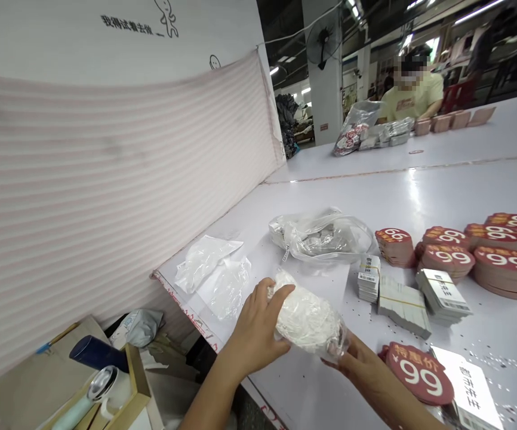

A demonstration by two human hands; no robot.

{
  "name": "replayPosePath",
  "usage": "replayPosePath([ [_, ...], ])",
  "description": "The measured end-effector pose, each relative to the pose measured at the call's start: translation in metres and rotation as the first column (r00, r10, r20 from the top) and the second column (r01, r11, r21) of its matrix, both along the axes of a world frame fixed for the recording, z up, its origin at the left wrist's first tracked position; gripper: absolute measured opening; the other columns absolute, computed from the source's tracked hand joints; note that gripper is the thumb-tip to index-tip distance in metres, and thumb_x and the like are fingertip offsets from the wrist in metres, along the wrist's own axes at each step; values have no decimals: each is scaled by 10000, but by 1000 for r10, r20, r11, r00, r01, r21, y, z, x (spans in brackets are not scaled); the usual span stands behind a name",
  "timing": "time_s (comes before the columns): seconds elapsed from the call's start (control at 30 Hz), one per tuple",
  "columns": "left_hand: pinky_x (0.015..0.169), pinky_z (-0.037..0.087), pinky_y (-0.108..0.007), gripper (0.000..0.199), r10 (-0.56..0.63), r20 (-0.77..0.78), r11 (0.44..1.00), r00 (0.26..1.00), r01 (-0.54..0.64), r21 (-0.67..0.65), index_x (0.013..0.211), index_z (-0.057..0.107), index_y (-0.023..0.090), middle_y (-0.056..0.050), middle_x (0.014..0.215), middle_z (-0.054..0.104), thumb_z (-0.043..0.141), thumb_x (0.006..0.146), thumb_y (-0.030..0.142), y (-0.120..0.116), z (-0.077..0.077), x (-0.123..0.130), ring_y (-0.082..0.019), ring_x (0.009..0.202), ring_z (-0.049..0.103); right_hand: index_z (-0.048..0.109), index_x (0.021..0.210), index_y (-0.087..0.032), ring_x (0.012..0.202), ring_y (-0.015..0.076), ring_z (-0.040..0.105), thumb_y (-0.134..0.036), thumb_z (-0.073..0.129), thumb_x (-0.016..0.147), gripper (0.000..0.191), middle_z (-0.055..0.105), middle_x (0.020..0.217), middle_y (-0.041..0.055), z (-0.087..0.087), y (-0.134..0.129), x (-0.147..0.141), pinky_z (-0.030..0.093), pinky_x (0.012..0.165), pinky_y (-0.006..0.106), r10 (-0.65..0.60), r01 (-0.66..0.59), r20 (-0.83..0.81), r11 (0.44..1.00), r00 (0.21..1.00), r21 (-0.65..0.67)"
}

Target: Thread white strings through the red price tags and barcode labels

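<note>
Over the table (312,400), both hands (258,325) gripping a plastic-wrapped white bundle (308,316), bag (292,232) beyond, apparently holding grey packs (321,240)

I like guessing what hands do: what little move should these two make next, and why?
Maybe the right hand should gently straighten the clear plastic end of the white bundle while the left hand steadies it. That seems sensible because the plastic looks crinkled, the right hand is at that end, and the left hand grips the other. I can't tell whether that end is open.
</note>
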State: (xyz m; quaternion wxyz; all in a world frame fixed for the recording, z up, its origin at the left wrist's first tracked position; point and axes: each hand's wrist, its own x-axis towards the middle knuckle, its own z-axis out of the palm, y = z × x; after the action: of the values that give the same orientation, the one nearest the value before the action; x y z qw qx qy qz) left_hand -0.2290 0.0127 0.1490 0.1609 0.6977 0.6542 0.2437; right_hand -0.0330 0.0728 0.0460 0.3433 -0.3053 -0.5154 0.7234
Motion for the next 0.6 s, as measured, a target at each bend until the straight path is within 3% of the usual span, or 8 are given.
replayPosePath([
  [0.07,1115,361,-527,933,-104,152,993,983,111,-38,1512,398,367,-103,1545,333,796,686,192,1,6,-3,-368,1376,385,627,1302,-267,1228,312,578,-663,651,818,626,598,1407,108,-3,-1,-4,494,995,435,40,-48,-114,997,993,-68],
  [0.1,1133,348,-511,958,-95,315,994,944,110,-29,1518,395,357,-99,1555,341,838,674,264,3,5,-3,-364,1389,375,635,1297,-277,1236,310,575,-672,635,826,616,598,1411,103,-5,-1,-5,494,997,431,43,-58,-153,994,987,-96],
  [0.17,1171,309,-473,915,48,671,999,740,-33,-35,1483,465,292,-111,1531,416,869,673,425,8,-5,-1,-355,1411,370,656,1278,-291,1254,309,564,-652,630,834,573,625,1382,93,-8,-3,-6,478,1015,428,30,-59,-201,988,979,-142],
  [0.23,1170,315,-477,763,220,859,972,463,-183,-150,1379,583,214,-151,1444,538,818,728,535,15,-23,3,-367,1396,420,673,1264,-290,1264,314,557,-600,660,825,537,661,1333,89,-9,-5,-7,449,1045,430,22,-61,-223,984,975,-169],
  [0.27,1153,340,-496,701,280,885,954,372,-210,-214,1321,630,189,-171,1396,587,796,750,560,18,-32,5,-381,1377,454,680,1260,-283,1267,321,556,-576,680,814,533,673,1314,91,-9,-6,-7,431,1062,436,20,-60,-225,983,974,-174],
  [0.4,1112,410,-507,625,360,908,917,214,-258,-303,1232,681,181,-180,1339,648,846,720,497,22,-52,9,-396,1343,513,700,1240,-271,1267,358,556,-501,780,729,567,696,1270,109,-4,-7,-6,390,1098,467,13,-46,-191,985,981,-165],
  [0.5,1120,425,-450,527,324,938,911,125,-308,-274,1178,712,188,-148,1301,682,837,745,460,19,-47,10,-356,1329,540,705,1229,-282,1209,366,599,-542,764,721,574,725,1201,118,0,-2,-5,446,1051,473,-6,-18,-161,989,987,-146],
  [0.6,1094,460,-415,436,244,966,913,84,-356,-200,1131,735,163,-138,1234,717,734,848,494,23,-36,7,-325,1261,601,700,1227,-258,1044,364,685,-573,729,754,569,762,1071,124,1,7,-6,535,931,482,-50,38,-99,992,994,-117],
])
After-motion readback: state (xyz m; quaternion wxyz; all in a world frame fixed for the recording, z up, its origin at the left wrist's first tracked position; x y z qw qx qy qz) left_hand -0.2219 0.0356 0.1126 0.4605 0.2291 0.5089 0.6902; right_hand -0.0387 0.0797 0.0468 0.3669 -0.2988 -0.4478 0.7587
